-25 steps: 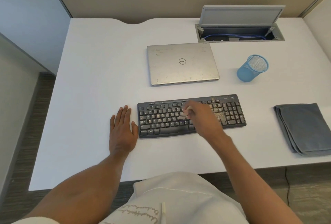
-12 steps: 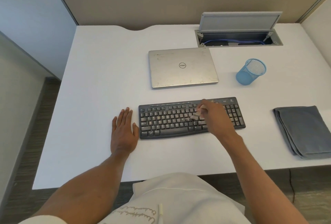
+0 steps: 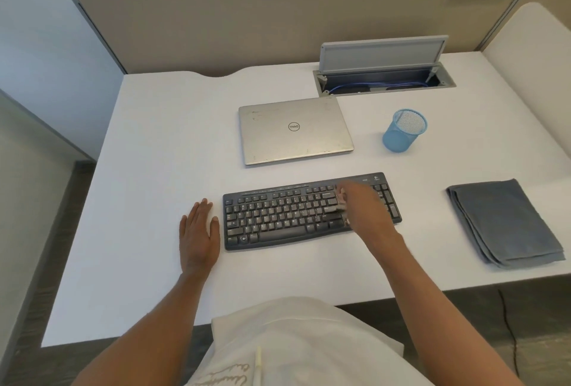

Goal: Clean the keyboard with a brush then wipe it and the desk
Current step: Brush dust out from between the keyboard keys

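Black curved-front keyboard [image 3: 278, 219] lies under a small blurred brush [image 3: 340, 200].

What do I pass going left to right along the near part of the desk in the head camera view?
Left hand flat on the desk → keyboard, with the right hand holding the brush over its right part → folded grey cloth.

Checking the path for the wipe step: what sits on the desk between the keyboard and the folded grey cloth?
Nothing. In the head view, only bare white desk separates the keyboard from the cloth.
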Demonstrator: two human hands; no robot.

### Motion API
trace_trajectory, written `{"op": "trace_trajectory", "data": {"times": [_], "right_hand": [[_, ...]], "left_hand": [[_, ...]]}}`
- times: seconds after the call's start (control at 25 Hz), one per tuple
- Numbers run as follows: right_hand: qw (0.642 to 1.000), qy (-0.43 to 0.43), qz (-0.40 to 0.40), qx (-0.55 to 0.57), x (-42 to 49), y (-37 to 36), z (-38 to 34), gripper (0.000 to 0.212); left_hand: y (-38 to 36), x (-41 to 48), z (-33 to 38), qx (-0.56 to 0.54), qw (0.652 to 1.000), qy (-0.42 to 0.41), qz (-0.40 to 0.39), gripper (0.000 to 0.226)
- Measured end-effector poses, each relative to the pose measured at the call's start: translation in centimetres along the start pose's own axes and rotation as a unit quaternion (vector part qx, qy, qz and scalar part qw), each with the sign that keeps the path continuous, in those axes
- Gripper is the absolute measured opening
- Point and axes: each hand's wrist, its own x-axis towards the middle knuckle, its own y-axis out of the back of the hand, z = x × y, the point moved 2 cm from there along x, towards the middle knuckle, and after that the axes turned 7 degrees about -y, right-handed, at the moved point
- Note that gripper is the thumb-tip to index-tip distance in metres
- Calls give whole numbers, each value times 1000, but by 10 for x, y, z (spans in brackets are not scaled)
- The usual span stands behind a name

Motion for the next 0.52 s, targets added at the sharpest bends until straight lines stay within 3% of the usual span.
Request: {"op": "trace_trajectory", "data": {"times": [0.12, 0.24, 0.36, 0.52], "right_hand": [[999, 30, -23, 23, -6, -7, -18, 26], [994, 79, -80, 5, -16, -28, -42, 22], [991, 109, -72, 12, -19, -29, -44, 24], [997, 60, -46, -9, -7, -4, -20, 26]], "left_hand": [[-7, -7, 35, 30, 999, -2, 34, 59], [-22, -22, 66, 74, 991, -112, 14, 56], [-37, -28, 69, 92, 982, -166, -22, 56], [-43, -31, 67, 136, 975, -170, -35, 57]]}}
